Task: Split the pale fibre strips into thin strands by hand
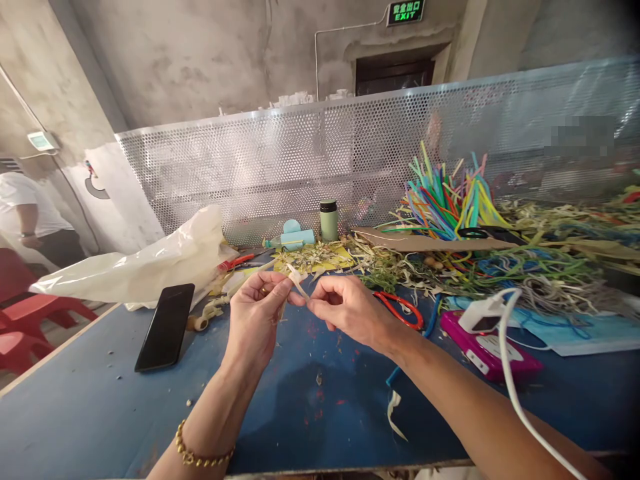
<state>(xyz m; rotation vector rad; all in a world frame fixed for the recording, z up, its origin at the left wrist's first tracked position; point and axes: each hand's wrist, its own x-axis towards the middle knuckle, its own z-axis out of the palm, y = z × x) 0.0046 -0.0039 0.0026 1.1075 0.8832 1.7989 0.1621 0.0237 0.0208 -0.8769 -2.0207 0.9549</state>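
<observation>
Currently, the left hand [255,313] is pinching a pale strip [299,281] above the blue surface [90,413]; the right hand [350,310] is closing its grip on the lower end. The strip is looking unfinished, one end sticking out loose. Dried plant pieces [320,257] are lying behind, uncollected; coloured stems [440,200] are standing bunched, apart from both hands.

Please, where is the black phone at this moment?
In the head view, the phone lies on the blue table, on the left side, just below the plastic bag and left of the left hand.
</observation>
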